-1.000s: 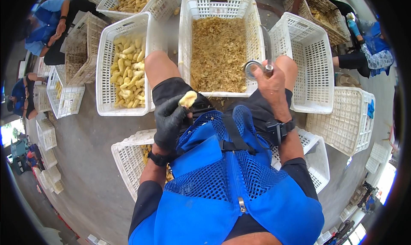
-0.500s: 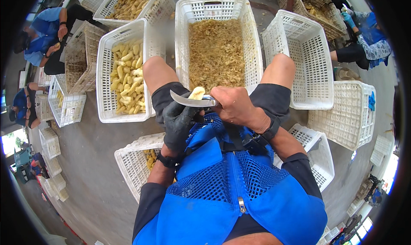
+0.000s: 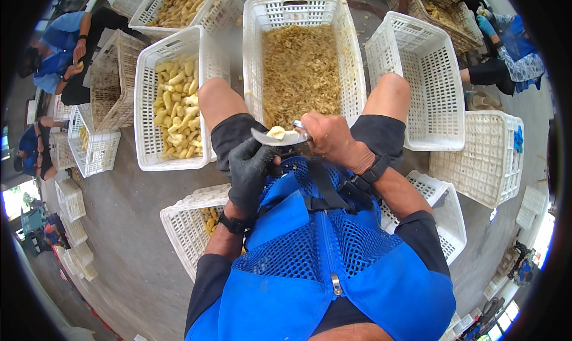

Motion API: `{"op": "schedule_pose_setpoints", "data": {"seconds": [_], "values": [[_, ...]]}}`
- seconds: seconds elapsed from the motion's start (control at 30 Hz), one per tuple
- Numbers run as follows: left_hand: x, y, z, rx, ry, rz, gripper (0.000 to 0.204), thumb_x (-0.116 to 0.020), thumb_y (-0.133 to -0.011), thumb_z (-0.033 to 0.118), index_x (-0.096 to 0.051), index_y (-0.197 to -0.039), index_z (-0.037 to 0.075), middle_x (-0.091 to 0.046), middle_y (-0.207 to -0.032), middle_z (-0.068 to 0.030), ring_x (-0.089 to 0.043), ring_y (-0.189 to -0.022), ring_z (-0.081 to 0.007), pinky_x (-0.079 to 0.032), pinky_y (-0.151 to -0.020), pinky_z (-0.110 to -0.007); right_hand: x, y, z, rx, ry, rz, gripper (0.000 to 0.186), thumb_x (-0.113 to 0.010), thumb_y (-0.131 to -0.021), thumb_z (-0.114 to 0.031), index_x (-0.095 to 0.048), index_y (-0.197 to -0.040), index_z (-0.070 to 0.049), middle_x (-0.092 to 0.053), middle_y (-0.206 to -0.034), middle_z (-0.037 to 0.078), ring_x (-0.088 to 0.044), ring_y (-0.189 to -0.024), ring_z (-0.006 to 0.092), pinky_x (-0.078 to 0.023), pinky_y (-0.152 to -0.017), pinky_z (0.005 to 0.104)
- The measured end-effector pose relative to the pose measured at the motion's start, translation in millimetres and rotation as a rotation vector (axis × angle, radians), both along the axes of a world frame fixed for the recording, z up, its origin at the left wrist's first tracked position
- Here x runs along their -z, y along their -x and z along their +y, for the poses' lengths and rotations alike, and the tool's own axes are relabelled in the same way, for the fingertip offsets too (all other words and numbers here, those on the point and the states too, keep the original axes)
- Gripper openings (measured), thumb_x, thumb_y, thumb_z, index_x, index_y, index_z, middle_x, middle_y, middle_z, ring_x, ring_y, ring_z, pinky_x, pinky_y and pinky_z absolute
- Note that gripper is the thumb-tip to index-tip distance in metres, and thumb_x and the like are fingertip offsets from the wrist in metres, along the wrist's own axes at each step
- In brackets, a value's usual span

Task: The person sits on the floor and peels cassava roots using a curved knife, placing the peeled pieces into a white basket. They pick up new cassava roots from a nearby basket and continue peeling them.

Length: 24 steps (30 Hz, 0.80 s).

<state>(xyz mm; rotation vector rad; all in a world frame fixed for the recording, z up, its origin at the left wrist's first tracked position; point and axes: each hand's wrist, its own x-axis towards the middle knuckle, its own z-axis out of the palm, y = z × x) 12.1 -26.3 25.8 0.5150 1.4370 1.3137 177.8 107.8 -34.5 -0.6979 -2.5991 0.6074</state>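
My right hand [image 3: 335, 140], bare, is closed round the handle of a curved knife [image 3: 289, 141]. Its blade points left across the front of my lap. Pale yellow peeled produce [image 3: 276, 132] shows right at the blade, cut flesh facing up; its exact kind is unclear. My left hand [image 3: 247, 171], in a black glove, is closed just below the blade at the produce, fingers partly hidden. Beyond my knees, a white crate [image 3: 253, 61] holds a thick layer of brown-yellow peelings [image 3: 301, 73]. Left of it, another white crate [image 3: 145, 102] holds peeled pale yellow pieces [image 3: 177, 108].
A white crate [image 3: 444, 96] stands by my right knee, and an upturned one [image 3: 476, 156] lies farther right. Crates beside both hips [image 3: 179, 228] flank me. Co-workers sit at the left [image 3: 56, 49] and far right [image 3: 518, 49]. A filled crate [image 3: 223, 10] stands far left.
The knife has turned and shifted slightly right, and my right hand has risen a little. The produce, upright before, now shows lower and flatter along the blade.
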Motion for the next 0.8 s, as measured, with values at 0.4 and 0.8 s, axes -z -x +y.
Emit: {"op": "schedule_pose_setpoints", "data": {"seconds": [0.4, 0.8], "values": [[-22.1, 5.4, -3.8, -0.066, -0.074, -0.015, 0.028, -0.057, -0.093, 0.014, -0.065, -0.112, -0.005, -0.060, -0.072, -0.0037, -0.054, -0.058, -0.0088, -0.043, -0.050, -0.021, -23.7, -5.8, 13.8, 0.150, 0.099, 0.091, 0.020, -0.067, -0.082, -0.020, -0.051, -0.081, -0.008, -0.057, -0.069, 0.013, -0.061, -0.065, 0.0359, -0.046, -0.054, 0.0456], [-0.7, 6.4, -6.7, -0.038, -0.175, -0.037, 0.036, -0.066, -0.093, 0.018, -0.061, -0.121, -0.005, -0.067, -0.083, -0.0068, -0.064, -0.067, -0.0126, -0.051, -0.055, -0.022, -40.6, 14.5, -14.9, -0.076, 0.110, 0.103, 0.020, -0.067, -0.079, -0.015, -0.051, -0.087, -0.008, -0.059, -0.075, 0.011, -0.063, -0.069, 0.0344, -0.048, -0.054, 0.0446]]}}
